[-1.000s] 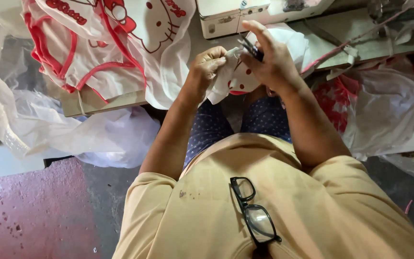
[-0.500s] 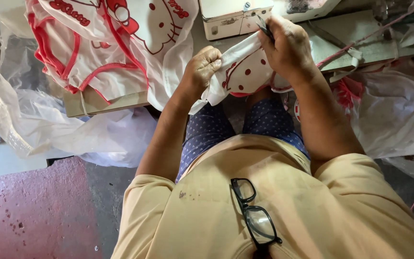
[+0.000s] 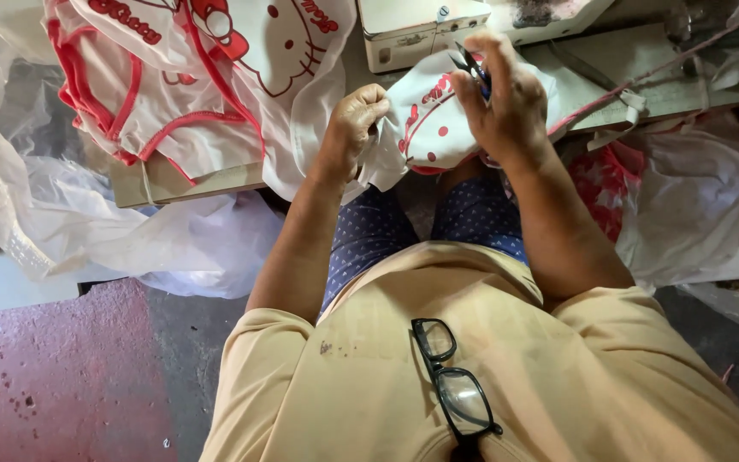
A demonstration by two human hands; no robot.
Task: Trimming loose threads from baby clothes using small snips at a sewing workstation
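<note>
over the lap, just off the table (image 3: 643, 85) edge, left hand (image 3: 354, 121) grip is clamped on the white red-trimmed fabric piece (image 3: 425, 128); right hand (image 3: 506, 103) pinches small dark snips (image 3: 472, 64) at its top edge. looks like thread trimming; next cut needs the cloth held taut.

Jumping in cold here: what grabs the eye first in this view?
At top centre, the left hand and right hand hold up a small white cloth piece with red trim and dots; the right hand also grips small dark snips. A heap of matching white-and-red printed fabric fills the table at upper left. Black glasses hang on the tan shirt below.
</note>
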